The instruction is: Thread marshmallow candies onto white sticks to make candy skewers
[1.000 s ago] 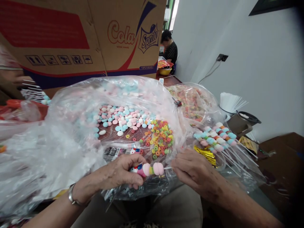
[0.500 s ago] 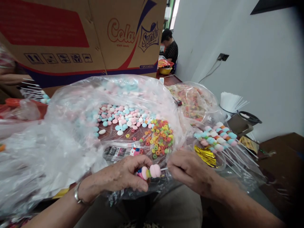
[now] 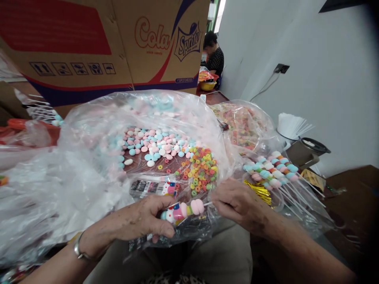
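Head view: left fingers (image 3: 162, 227) loosely around candy skewer (image 3: 194, 207), right fingers (image 3: 226, 195) tight on its stick (image 3: 208, 203).

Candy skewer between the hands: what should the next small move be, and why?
Perhaps the left hand should slide the printed wrapper toward the right hand: its print shows by the left hand, but none shows over the pink candies nearest the white stick.

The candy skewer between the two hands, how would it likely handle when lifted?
The candy skewer should stay fairly straight, since a white stick runs out of one end. Its pink pieces look puffy, so it's probably light and easily dented. The smooth-looking printed wrapper might feel slippery.
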A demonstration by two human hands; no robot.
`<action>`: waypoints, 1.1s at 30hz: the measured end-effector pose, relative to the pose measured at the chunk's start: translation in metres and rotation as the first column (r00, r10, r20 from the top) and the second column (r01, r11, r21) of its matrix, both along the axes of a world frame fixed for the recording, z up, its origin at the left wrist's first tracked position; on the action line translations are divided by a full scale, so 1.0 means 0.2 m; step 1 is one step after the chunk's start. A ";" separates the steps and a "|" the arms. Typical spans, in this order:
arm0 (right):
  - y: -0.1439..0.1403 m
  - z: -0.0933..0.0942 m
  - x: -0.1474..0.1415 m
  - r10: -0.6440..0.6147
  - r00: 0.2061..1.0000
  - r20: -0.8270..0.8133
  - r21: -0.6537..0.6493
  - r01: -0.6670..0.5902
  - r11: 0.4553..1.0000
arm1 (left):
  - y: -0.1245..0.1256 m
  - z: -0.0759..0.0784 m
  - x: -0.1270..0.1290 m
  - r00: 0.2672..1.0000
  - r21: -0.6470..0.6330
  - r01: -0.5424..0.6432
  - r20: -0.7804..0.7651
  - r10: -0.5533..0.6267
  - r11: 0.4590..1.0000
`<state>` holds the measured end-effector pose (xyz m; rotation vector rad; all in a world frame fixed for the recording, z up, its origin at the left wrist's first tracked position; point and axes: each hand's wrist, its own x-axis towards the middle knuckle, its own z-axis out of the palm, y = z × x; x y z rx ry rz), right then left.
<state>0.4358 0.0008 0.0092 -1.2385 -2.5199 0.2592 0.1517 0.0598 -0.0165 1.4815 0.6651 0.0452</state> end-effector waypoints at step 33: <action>0.07 0.03 -0.01 0.145 0.989 -0.029 0.122 -0.140 0.983 | -0.03 -0.05 0.08 0.999 -0.220 -0.040 0.016 0.044 0.975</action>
